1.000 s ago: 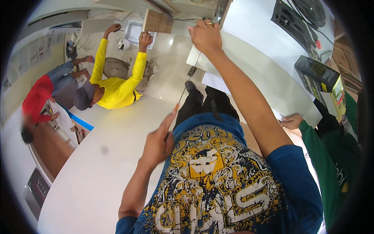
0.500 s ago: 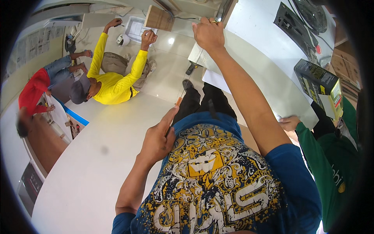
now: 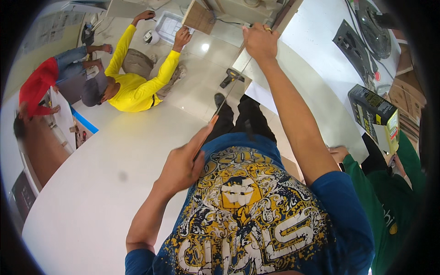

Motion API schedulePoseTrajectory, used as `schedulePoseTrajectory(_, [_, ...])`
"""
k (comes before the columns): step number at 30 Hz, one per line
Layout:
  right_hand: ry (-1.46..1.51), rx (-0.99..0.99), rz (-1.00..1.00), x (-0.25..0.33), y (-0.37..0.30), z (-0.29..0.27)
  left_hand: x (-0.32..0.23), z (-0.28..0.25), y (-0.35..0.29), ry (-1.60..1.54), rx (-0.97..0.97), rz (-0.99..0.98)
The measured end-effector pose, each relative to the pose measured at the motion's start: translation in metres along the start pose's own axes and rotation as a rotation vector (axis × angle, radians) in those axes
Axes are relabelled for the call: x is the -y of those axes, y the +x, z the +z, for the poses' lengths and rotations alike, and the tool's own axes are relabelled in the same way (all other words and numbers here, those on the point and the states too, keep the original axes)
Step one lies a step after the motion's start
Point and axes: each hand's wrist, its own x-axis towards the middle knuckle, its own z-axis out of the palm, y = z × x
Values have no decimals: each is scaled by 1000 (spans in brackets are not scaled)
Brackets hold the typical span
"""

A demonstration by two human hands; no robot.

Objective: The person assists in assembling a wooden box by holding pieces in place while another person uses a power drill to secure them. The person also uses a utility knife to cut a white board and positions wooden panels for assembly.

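Note:
My left hand (image 3: 181,167) is wrapped round the wooden handle of a handsaw (image 3: 223,104). Its thin blade is seen nearly edge-on and slants up to the left end of a long pale board (image 3: 316,85). Near that end, my right hand (image 3: 261,43) grips the board's far edge, fingers curled over it and a ring on one finger. The blade meets the board just left of my right hand; how deep it sits cannot be made out. On the board's near right part rests the hand (image 3: 339,153) of a person in green.
A black and yellow drill (image 3: 231,78) lies beyond my feet. A white table (image 3: 101,197) spreads on my left. A person in yellow (image 3: 137,89) squats ahead, holding a wooden panel (image 3: 198,17); another in red (image 3: 39,87) works farther left. A black box (image 3: 373,107) stands at right.
The view has shifted slightly, and more of the saw blade and the drill now shows. Both hands keep their hold.

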Motion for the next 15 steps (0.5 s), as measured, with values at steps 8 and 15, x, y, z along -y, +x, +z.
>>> schedulePoseTrajectory(8, [17,-77,-86,9,-6,-1,51,41,117,54,-139,228])
schedulePoseTrajectory(15, [-38,-96,-58,-11,6,8,3,11,53,34,-36,158])
